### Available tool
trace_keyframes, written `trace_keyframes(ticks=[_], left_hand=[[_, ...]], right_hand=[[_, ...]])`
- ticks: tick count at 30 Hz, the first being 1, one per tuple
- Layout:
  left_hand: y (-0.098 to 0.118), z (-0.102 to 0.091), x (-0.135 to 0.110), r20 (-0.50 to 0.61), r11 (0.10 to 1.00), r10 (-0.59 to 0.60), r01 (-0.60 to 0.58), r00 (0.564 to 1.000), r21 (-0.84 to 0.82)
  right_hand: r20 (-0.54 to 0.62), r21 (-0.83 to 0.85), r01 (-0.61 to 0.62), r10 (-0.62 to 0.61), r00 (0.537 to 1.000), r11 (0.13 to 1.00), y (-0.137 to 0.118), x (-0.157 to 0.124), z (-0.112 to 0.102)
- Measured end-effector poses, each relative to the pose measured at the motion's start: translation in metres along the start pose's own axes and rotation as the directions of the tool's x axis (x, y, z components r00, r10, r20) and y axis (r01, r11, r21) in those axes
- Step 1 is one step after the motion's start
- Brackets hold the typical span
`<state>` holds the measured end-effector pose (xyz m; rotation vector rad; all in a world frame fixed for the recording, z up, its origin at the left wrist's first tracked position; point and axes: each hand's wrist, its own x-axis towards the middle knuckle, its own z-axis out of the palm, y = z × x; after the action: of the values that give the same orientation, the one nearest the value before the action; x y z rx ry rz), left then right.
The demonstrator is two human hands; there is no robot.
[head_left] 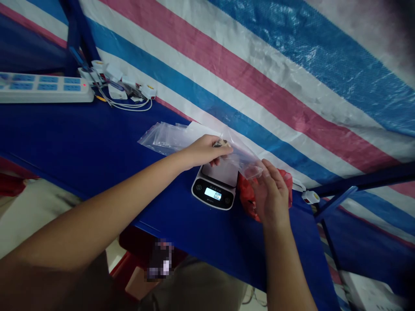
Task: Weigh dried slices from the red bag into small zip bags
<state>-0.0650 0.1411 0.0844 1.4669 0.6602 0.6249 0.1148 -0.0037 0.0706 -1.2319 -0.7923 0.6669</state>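
Observation:
My left hand [207, 151] is closed in a pinch on the upper edge of a clear plastic bag [238, 154], with a small dark object at its fingertips. My right hand [270, 192] grips the same bag's lower corner, fingers curled. The bag is stretched between both hands just above a small digital scale [214, 190] with a lit display, which stands on the blue table [97, 142]. A red bag [248, 198] lies on the table right of the scale, partly hidden under my right hand.
A pile of clear plastic bags [165, 138] lies left of my left hand. A white power strip [42, 88] with chargers and white cables [126, 88] sits at the far left. A striped tarp [275, 65] hangs behind. A small white object [310, 197] rests at the table's right edge.

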Motion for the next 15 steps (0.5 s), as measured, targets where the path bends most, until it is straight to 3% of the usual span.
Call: trace_keyframes(ticks=[3, 6, 11, 15], left_hand=[[-0.009, 0.000, 0.005, -0.060, 1.000, 0.000, -0.002, 0.998, -0.029], [-0.015, -0.002, 0.002, -0.086, 0.989, -0.025, 0.012, 0.996, -0.147], [-0.017, -0.007, -0.004, -0.077, 0.966, -0.067, 0.045, 0.995, -0.255], [-0.015, -0.004, -0.005, -0.059, 0.965, -0.051, 0.034, 0.997, -0.261]], right_hand=[[-0.143, 0.097, -0.149, 0.162, 0.976, 0.984, 0.012, 0.011, -0.006], [-0.293, 0.065, -0.182, 0.194, 0.936, 0.981, 0.024, 0.023, -0.017], [-0.320, -0.111, -0.075, 0.036, 0.947, 0.991, 0.026, 0.034, -0.035], [-0.174, -0.190, 0.142, -0.175, 0.969, 0.972, 0.008, 0.020, -0.024]])
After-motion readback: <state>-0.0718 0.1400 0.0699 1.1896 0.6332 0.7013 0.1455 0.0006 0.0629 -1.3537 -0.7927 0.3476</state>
